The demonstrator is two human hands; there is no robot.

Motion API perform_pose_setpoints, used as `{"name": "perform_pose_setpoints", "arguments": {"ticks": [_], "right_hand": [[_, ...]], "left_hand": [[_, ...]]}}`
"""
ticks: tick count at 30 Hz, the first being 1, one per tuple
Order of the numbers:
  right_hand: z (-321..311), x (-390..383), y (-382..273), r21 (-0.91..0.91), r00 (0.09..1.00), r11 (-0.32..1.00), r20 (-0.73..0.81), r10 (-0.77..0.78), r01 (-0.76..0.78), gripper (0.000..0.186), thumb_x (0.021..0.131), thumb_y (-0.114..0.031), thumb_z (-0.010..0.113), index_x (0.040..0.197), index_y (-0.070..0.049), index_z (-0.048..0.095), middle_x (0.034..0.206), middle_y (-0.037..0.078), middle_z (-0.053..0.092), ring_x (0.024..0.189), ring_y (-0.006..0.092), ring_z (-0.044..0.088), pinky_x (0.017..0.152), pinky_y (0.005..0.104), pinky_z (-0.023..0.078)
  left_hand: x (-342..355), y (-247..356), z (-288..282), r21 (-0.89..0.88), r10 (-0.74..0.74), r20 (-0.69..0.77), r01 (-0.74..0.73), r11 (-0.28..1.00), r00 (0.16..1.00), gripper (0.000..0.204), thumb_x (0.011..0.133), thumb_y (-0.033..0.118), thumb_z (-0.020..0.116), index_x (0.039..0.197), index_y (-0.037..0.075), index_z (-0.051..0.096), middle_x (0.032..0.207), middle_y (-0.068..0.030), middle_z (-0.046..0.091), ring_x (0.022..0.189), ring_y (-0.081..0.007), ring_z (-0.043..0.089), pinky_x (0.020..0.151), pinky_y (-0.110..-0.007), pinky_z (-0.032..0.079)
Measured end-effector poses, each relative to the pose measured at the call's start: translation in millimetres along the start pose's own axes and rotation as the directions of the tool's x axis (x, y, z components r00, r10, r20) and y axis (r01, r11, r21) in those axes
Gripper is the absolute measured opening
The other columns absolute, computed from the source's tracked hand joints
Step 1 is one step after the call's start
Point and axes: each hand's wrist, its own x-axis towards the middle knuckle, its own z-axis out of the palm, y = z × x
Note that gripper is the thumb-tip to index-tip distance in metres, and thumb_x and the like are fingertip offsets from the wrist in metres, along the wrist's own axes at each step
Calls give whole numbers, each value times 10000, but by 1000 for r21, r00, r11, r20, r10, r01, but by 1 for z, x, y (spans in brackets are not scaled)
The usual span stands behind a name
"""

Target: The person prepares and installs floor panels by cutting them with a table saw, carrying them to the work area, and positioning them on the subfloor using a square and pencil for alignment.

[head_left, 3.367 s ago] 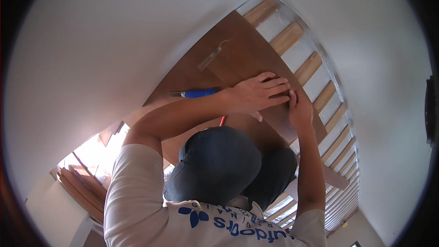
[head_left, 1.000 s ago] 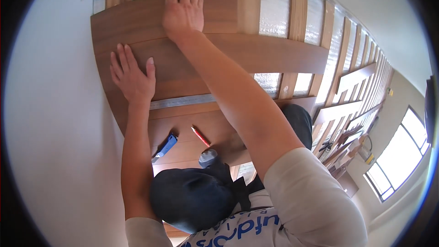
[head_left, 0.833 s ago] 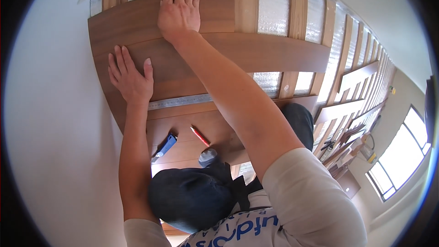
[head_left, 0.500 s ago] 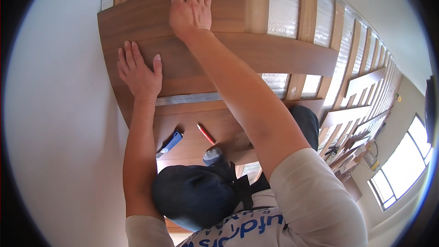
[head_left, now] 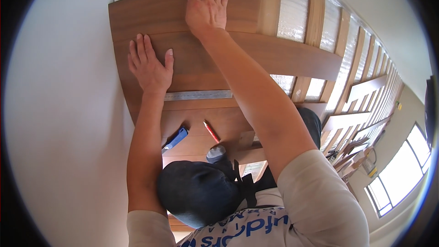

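Observation:
My left hand (head_left: 151,66) lies flat on the brown wooden floor planks (head_left: 206,57), near the white wall, fingers spread and thumb out. My right hand (head_left: 208,11) is at the far edge of the farthest plank (head_left: 151,11), its fingers bent over that edge; the thumb is hidden. A metal ruler (head_left: 198,95) lies across the boards just nearer than my hands, partly behind my right forearm. Closer to me, a blue utility knife (head_left: 176,138) and a red pencil (head_left: 211,131) rest on the planks.
Wooden battens (head_left: 315,18) over silvery foil (head_left: 292,11) run off to the right, with several loose boards (head_left: 366,88) on them. The white wall (head_left: 68,87) stands close on the left. My bent knee (head_left: 310,123) and foot (head_left: 216,153) are on the boards.
The whole view has shifted slightly, so the boards and hands appear a little further right. Both hands keep about the same places on the planks.

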Motion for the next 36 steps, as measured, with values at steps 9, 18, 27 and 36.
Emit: {"name": "perform_pose_setpoints", "arguments": {"ticks": [9, 18, 27, 36], "right_hand": [[5, 1, 2, -56, 996, 998, 86, -3, 8, 370, 1018, -266, 544, 1275, -29, 667, 1310, 175, 613, 1315, 381, 519, 1174, 517, 352], [7, 20, -33, 47, 963, 974, 146, -228, 223, 389, 1042, -293, 582, 1368, -87, 628, 1370, 143, 575, 1261, 377, 539, 1128, 518, 396], [27, 29, -73, 30, 943, 985, 286, -170, 169, 498, 1053, -421, 595, 1440, -107, 593, 1375, 153, 550, 1307, 379, 486, 1171, 515, 352], [29, 30, -72, -4, 943, 981, 277, -184, 192, 483, 1044, -421, 605, 1420, -120, 614, 1342, 151, 571, 1295, 386, 497, 1163, 522, 358]], "left_hand": [[0, 0, -3, -25, -34, 13, 34, 999, 999, 803, 991, 526, 607, 1591, 28, 413, 1678, -147, 378, 1572, -389, 286, 1247, -590, 232], [6, -4, -15, -155, -79, 74, 90, 984, 994, 832, 944, 542, 645, 1569, 28, 451, 1679, -131, 358, 1567, -383, 274, 1255, -590, 220], [4, -7, -16, -160, -92, 70, 102, 982, 993, 829, 954, 562, 637, 1566, 32, 457, 1680, -111, 348, 1555, -360, 293, 1255, -564, 234], [3, -8, -19, -169, -101, 95, 116, 979, 990, 836, 959, 562, 634, 1581, 40, 438, 1684, -109, 343, 1566, -358, 272, 1269, -554, 217]]}}
